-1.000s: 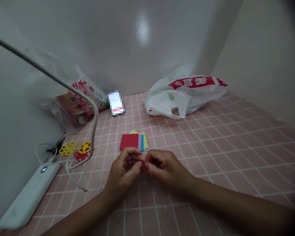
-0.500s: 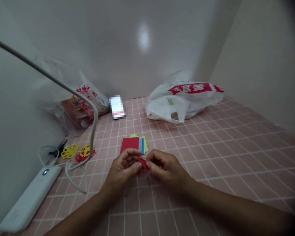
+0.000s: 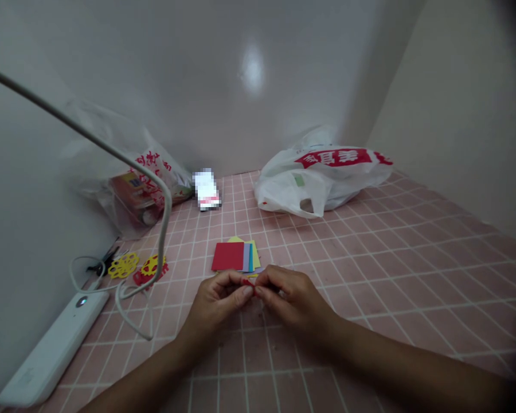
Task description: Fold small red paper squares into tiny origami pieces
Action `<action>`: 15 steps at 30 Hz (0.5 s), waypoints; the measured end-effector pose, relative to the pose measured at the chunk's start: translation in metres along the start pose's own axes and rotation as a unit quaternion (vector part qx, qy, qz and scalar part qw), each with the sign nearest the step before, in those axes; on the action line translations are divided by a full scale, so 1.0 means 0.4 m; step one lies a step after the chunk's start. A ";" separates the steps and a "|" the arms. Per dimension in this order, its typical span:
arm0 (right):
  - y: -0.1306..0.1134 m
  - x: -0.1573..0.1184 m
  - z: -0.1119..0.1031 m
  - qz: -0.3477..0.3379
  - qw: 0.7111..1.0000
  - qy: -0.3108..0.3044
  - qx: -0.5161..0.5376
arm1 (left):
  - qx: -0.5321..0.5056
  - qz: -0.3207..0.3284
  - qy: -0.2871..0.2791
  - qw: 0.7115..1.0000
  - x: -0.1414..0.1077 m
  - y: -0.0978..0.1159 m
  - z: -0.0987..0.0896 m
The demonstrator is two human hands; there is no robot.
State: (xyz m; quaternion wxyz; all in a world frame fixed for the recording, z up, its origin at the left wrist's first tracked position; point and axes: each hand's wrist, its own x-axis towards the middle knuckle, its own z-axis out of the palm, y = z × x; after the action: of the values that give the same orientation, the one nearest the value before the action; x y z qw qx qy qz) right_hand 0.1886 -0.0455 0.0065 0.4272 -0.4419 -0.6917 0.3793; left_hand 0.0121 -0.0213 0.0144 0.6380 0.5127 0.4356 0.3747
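Note:
A small piece of red paper (image 3: 250, 284) is pinched between both hands, low in the middle of the head view; most of it is hidden by the fingers. My left hand (image 3: 218, 301) grips its left side with thumb and forefinger. From the right, my right hand (image 3: 289, 295) pinches the other side, its fingertips close to those of the left. Just beyond the fingers lies a stack of coloured square papers (image 3: 229, 256), red on top, with lilac, blue and yellow edges showing. Yellow and red cut-out papers (image 3: 124, 265) rest farther left.
A white power strip (image 3: 54, 350) and a looping cable (image 3: 165, 212) are on the left, near black scissors (image 3: 105, 261). Toward the wall stand a clear bag (image 3: 133, 189), a phone (image 3: 207, 189) and a white plastic bag (image 3: 322, 175) on the pink tiled surface (image 3: 391, 258).
The fingers have closed in over the red paper, so less of it shows. My left fingers sit slightly lower, uncovering more of the paper stack.

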 end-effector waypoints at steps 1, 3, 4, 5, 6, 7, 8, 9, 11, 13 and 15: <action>0.001 0.000 0.000 0.000 1.000 -0.004 0.013 | -0.001 0.003 0.002 1.000 0.000 -0.001 -0.001; 0.001 0.000 0.002 0.007 0.999 -0.011 0.046 | -0.015 0.004 0.005 1.000 0.000 -0.005 -0.002; 0.001 0.000 0.003 0.014 0.998 -0.013 0.063 | -0.027 0.003 0.005 1.000 0.000 -0.008 -0.003; 0.000 0.000 0.004 0.022 0.997 -0.014 0.075 | -0.040 0.003 0.003 0.999 0.001 -0.010 -0.004; -0.001 0.000 0.005 0.032 0.996 -0.015 0.084 | -0.050 0.003 -0.001 0.999 0.001 -0.013 -0.004; -0.002 0.000 0.006 0.041 0.995 -0.012 0.090 | -0.058 0.002 -0.006 0.998 0.001 -0.015 -0.005; -0.004 0.001 0.007 0.051 0.994 -0.009 0.095 | -0.064 0.002 -0.011 0.998 0.001 -0.017 -0.005; -0.005 0.001 0.008 0.060 0.993 -0.007 0.103 | -0.070 0.001 -0.014 0.997 0.002 -0.019 -0.006; -0.005 0.001 0.009 0.072 0.991 -0.005 0.115 | -0.084 -0.008 -0.018 0.996 0.002 -0.020 -0.006; -0.005 0.001 0.009 0.075 0.990 -0.002 0.119 | -0.099 -0.015 -0.020 0.995 0.003 -0.019 -0.004; -0.004 0.001 0.009 0.074 0.990 0.003 0.117 | -0.108 -0.017 -0.021 0.994 0.004 -0.018 -0.003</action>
State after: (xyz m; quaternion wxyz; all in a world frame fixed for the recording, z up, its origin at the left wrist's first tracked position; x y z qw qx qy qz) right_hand 0.1846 -0.0462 0.0067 0.4488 -0.4404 -0.6065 0.4866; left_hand 0.0118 -0.0208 0.0072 0.7046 0.4412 0.3878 0.3981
